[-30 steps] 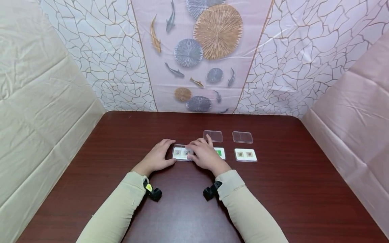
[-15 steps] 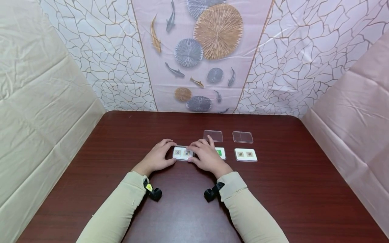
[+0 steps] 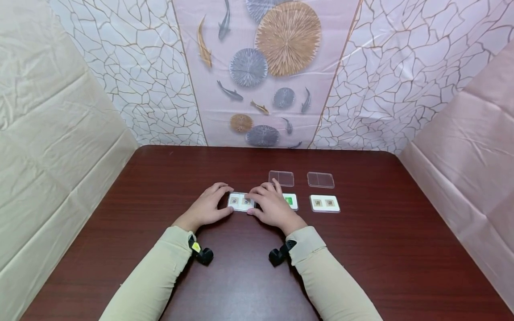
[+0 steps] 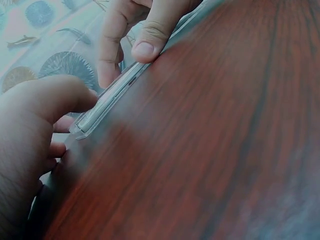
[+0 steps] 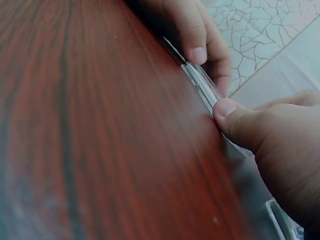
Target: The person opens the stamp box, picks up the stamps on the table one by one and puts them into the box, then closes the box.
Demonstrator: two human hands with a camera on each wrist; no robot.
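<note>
A small flat clear plastic case (image 3: 240, 202) lies on the table, its white insert showing two little square pictures. My left hand (image 3: 203, 206) holds its left end, thumb at the near corner and fingers at the far one. At the right end, my right hand (image 3: 273, 206) grips it, with the thumb (image 5: 226, 107) on the near edge and fingers over the top and behind. In the left wrist view, a clear lid lies along the case's top (image 4: 107, 100). A second white case (image 3: 290, 201) with a green square is partly hidden behind my right hand.
A third white case (image 3: 324, 203) with two brownish squares lies farther right. Behind these, two clear lids (image 3: 286, 179) (image 3: 321, 180) rest on the dark red wooden table (image 3: 192, 165). Patterned cloth (image 3: 160, 89) hangs beyond the table's far edge.
The clear lid, offset toward the far side of the case a second ago, now lies in line with it. My right thumb has shifted slightly down to the near edge; my left hand barely moved.
</note>
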